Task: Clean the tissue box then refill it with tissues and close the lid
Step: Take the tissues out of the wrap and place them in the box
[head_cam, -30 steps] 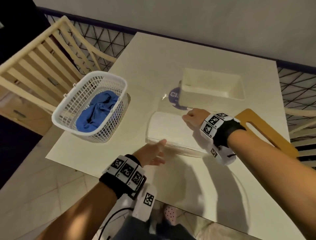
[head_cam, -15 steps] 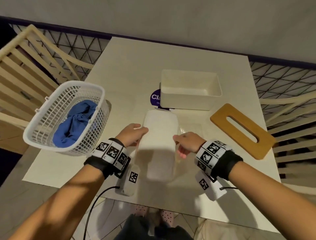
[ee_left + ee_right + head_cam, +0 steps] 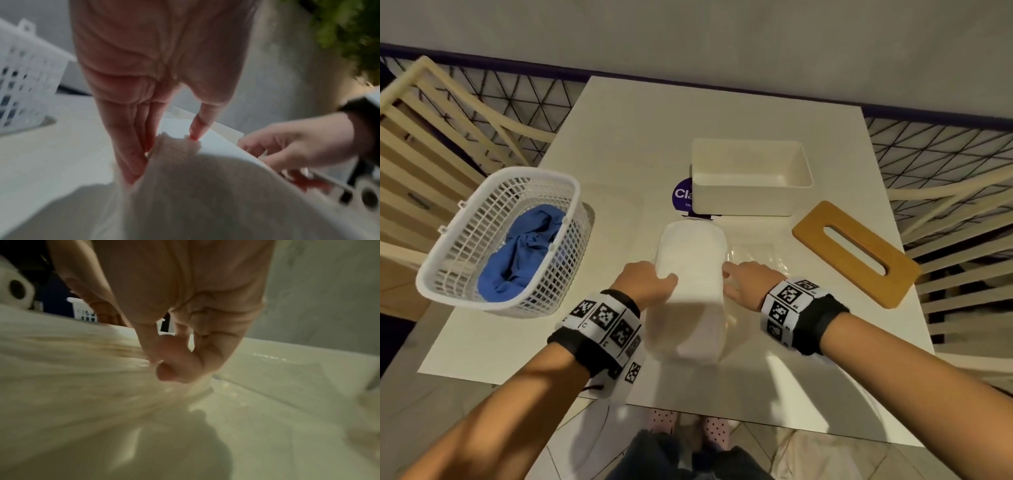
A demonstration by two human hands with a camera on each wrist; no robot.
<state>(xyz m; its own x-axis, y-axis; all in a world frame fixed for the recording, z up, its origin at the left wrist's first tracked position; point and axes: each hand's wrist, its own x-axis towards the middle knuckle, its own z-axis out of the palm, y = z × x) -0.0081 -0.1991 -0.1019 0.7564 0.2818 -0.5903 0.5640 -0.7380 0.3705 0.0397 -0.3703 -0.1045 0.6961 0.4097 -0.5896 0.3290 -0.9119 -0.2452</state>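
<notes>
White table [image 3: 619, 137], set against a grey wall. Resting on top: mesh basket [image 3: 465, 246] at left, open tissue box [image 3: 743, 202] over a purple-printed wrapper [image 3: 681, 195], wooden lid [image 3: 859, 253] at right

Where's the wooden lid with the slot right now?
In the head view the wooden lid lies flat on the table at the right, just right of the open tissue box and beyond the right hand.

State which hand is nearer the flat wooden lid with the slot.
Right. The right hand grips the white tissue stack's right edge, beside the wooden lid. The left hand grips the stack's far side.
</notes>
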